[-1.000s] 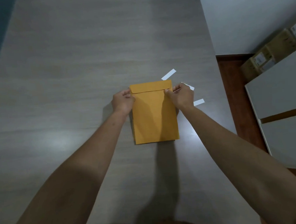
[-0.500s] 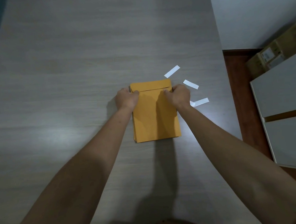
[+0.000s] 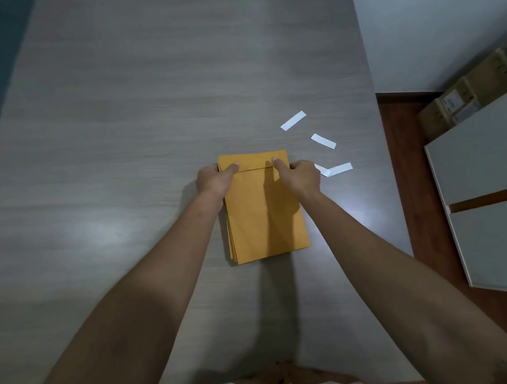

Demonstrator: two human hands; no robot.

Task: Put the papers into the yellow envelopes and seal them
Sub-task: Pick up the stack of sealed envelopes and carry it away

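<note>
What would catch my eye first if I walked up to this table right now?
A stack of yellow envelopes lies centred on the wooden table, top flap folded down. The left hand and right hand grip its top corners, thumbs on the flap. Several white paper strips lie scattered just to its right.

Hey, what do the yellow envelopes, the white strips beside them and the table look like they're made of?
Yellow envelopes: matte kraft-type paper; thin layered edges, a creased flap. White strips: thin paper or film, perhaps peel-off backing; they lie flat. Table: probably wood-grain laminate, semi-matte; grey streaks with soft glare patches.
</note>
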